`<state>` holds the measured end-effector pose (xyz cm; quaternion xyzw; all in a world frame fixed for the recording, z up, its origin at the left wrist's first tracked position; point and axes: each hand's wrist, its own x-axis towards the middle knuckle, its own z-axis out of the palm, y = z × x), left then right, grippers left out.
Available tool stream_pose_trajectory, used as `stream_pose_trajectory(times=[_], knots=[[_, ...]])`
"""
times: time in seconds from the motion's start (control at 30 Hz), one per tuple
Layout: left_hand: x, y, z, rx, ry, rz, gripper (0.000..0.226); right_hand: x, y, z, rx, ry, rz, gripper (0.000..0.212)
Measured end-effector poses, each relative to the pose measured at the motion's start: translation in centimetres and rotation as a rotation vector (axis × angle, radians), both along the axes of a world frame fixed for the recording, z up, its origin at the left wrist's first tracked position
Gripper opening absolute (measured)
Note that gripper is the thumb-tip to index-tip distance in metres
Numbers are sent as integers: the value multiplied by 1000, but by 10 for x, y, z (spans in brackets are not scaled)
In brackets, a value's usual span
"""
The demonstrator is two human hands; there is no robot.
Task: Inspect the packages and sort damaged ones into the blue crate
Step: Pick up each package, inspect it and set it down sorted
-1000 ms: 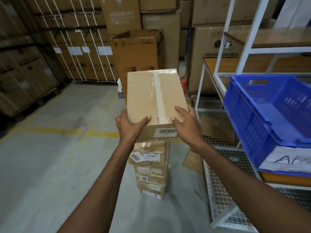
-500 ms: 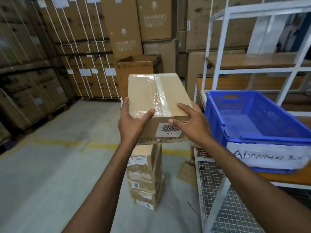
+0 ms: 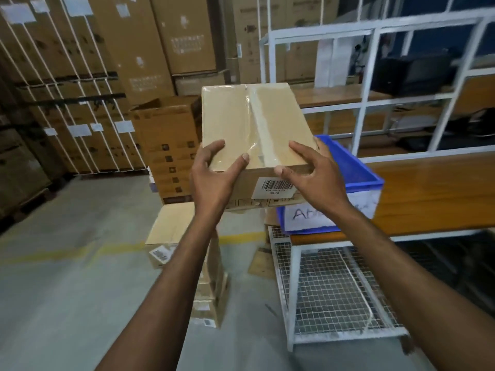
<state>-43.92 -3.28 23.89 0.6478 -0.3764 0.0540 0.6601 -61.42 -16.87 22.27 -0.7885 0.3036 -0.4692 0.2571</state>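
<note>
Both forearms reach forward from the bottom edge. The left hand grips the near left corner of the package, thumb pressed on the top face and the fingers curled round beneath. The right hand grips the near right corner, thumb on the front top edge and the fingers spread over the top and right side. The package is held in the air, its top tilted toward the camera. Glossy clear tape runs along its middle seam, and a barcode label sits on the near side.

Below it, a stack of similar packages stands on the floor, the topmost one set askew. To the right is a white frame with a wire-mesh shelf.

Above that shelf, the blue crate sits at the left end of the wooden worktop, with a handwritten paper sign on its front wall. The package covers most of its inside, so I cannot tell what it holds.

Farther back, an open carton stands on the floor with its flaps up and its contents hidden. Tall strapped cartons line the wall behind it.
</note>
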Motion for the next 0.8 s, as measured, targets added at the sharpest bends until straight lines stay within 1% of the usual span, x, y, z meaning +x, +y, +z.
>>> stream_pose_trajectory(times=[0.07, 0.17, 0.23, 0.43, 0.57, 0.7, 0.8], knots=[[-27, -11, 4, -17, -8, -25, 55, -28, -11, 5, -2, -42, 2, 79], [-70, -30, 7, -56, -4, -47, 51, -71, -26, 13, -26, -60, -48, 53], [-99, -43, 9, -77, -13, -59, 50, -99, -36, 16, -47, -55, -85, 45], [-175, -87, 11, -96, -18, -89, 47, -179, -78, 18, -51, -51, -83, 46], [-219, -116, 13, -106, -10, -122, 41, -222, -105, 20, -79, -63, -95, 46], [-253, -151, 9, -132, -2, -167, 36, -258, -140, 23, -97, -74, -130, 49], [-270, -183, 13, -125, 14, -182, 36, -276, -166, 27, -95, -87, -176, 47]])
